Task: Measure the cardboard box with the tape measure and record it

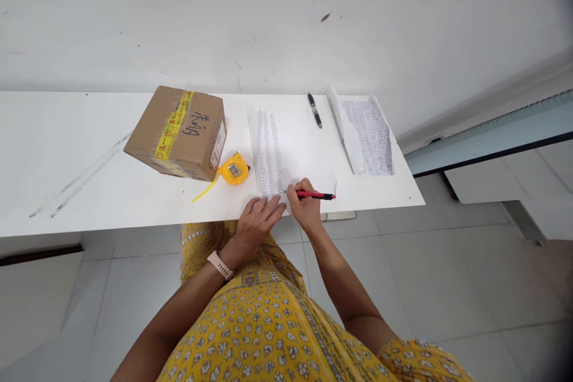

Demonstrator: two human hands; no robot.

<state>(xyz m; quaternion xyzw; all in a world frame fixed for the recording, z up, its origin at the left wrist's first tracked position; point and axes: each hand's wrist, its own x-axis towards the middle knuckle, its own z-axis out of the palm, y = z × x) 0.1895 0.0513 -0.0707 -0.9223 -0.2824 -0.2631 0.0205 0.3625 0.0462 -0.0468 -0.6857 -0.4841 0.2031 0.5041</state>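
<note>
My right hand (306, 205) is closed round a red and black pen (316, 195), its tip down on a white sheet of paper (304, 143). Columns of small handwritten marks fill the sheet's left part. Flat on the lower left of the paper rests my left hand (258, 219), fingers stretched out and holding nothing. Just left of the paper lies a yellow tape measure (235, 169) with a short length of its tape pulled out.
A taped cardboard box (188, 131) stands on the white table (67, 161) at left. Beyond the sheet lies a black pen (314, 110). More paper covered in writing (369, 134) sits at right. The wall borders the table's far edge.
</note>
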